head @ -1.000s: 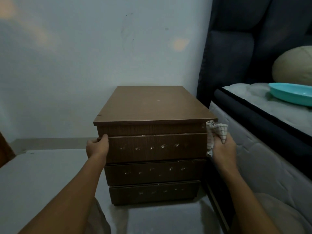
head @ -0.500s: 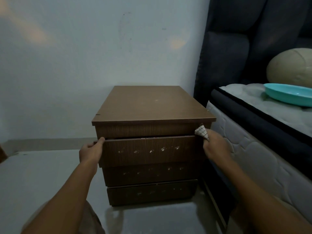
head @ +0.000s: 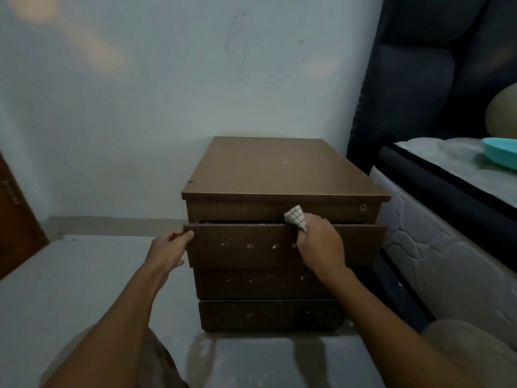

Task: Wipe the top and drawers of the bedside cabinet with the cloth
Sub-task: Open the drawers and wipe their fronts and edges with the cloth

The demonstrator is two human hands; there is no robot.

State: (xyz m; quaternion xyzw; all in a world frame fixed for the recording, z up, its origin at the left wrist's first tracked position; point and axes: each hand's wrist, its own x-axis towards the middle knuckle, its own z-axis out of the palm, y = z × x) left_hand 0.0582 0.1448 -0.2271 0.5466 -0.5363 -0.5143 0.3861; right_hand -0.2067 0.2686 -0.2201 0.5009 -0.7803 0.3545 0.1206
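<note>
A brown wooden bedside cabinet (head: 282, 169) with three drawers stands against the pale wall. Its top drawer (head: 240, 245) is pulled out a little, showing a dark gap above its front. My left hand (head: 167, 249) grips the left end of that drawer front. My right hand (head: 319, 245) is closed on a white checked cloth (head: 296, 218), pressing it on the drawer's upper edge, right of the middle. Two lower drawers (head: 263, 284) sit shut, with pale specks on their fronts.
A bed with a quilted white mattress (head: 436, 247) and dark padded headboard (head: 419, 79) stands close on the right. A turquoise dish (head: 500, 152) and a beige cushion (head: 503, 113) lie on it. A brown door (head: 14, 219) is at the left edge. Grey floor lies to the left.
The top drawer has slid out towards me. My right hand with the cloth moved from the drawer's right end to its upper edge nearer the middle. The view shifted left.
</note>
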